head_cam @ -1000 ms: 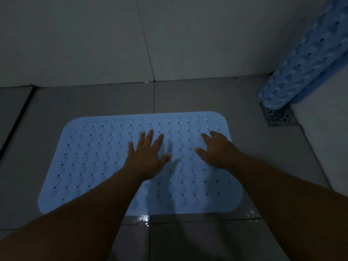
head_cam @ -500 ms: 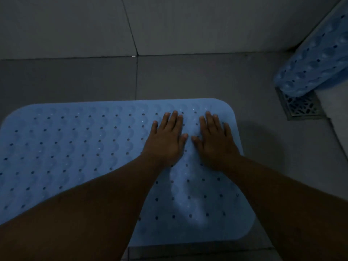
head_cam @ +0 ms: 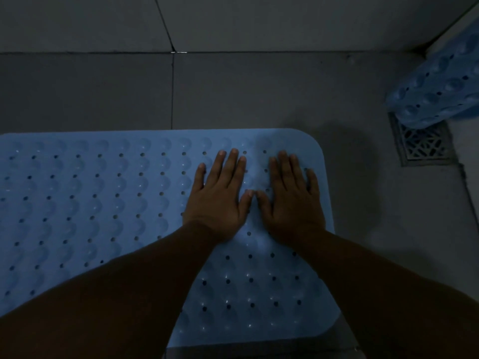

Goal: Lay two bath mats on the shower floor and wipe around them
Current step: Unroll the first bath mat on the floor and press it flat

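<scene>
A light blue perforated bath mat (head_cam: 90, 203) lies flat on the grey tiled shower floor, filling the left and middle of the view. My left hand (head_cam: 220, 195) and my right hand (head_cam: 290, 198) rest palm down, side by side, on the mat near its far right corner. Their fingers are spread and the thumbs almost touch. Neither hand holds anything. A second blue mat (head_cam: 440, 92) leans, partly rolled, against the right wall in the corner.
A square metal floor drain (head_cam: 422, 143) sits at the right, partly under the leaning mat. Grey wall tiles (head_cam: 259, 22) rise at the back and a wall closes the right side. Bare floor (head_cam: 363, 203) lies between the flat mat and the drain.
Both hands have slid right and forward across the mat to its far right corner and come together. The view has moved closer and to the right.
</scene>
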